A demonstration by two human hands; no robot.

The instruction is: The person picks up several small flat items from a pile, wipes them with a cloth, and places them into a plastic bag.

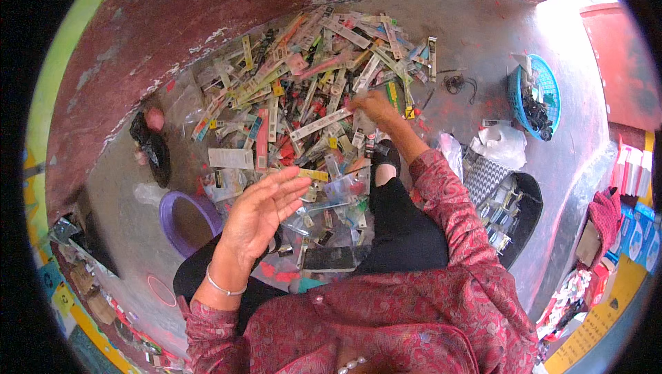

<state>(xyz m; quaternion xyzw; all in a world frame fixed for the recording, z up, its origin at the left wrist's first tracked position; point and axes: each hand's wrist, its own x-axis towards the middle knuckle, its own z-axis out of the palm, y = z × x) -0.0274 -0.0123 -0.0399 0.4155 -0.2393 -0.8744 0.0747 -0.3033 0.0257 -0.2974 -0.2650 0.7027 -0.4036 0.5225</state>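
Observation:
A large heap of long, narrow flat packages (262, 141) and clear plastic sleeves lies on the floor before me, with red bits among them. My right hand (374, 108) reaches over the right side of the heap. Its closed fingers are at the end of a long white strip package (321, 124), which slants down to the left. Near the front of the heap my left hand (263, 210) is raised, fingers stretched out, with nothing in it. A white rectangular card (231, 159) lies just beyond it.
At the right stand a blue plastic basket (556, 84) with dark items and an open black case (527, 219) of small packages. White plastic bags (498, 145) lie between them. To the left are a purple round tub (169, 217) and a black plastic bag (155, 150). A wall runs behind the heap.

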